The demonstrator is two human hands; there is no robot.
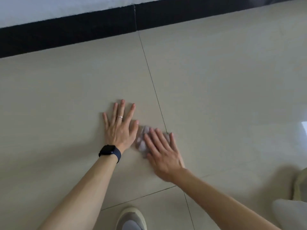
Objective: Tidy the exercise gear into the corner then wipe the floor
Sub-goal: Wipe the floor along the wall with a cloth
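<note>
My left hand (120, 126) lies flat on the beige tiled floor (216, 97), fingers spread, with a ring on one finger and a dark watch on the wrist. Just to its right, my right hand (162, 150) presses a pale, blurred wipe (142, 138) against the floor with straight fingers. The wipe shows only at the hand's left side; the part under the palm is hidden. No exercise gear is in view.
A black skirting board (66, 30) runs along the wall at the top. My shoe (132, 218) stands at the bottom middle. Another shoe (300, 185) and a pale trouser leg (289, 213) sit at the bottom right.
</note>
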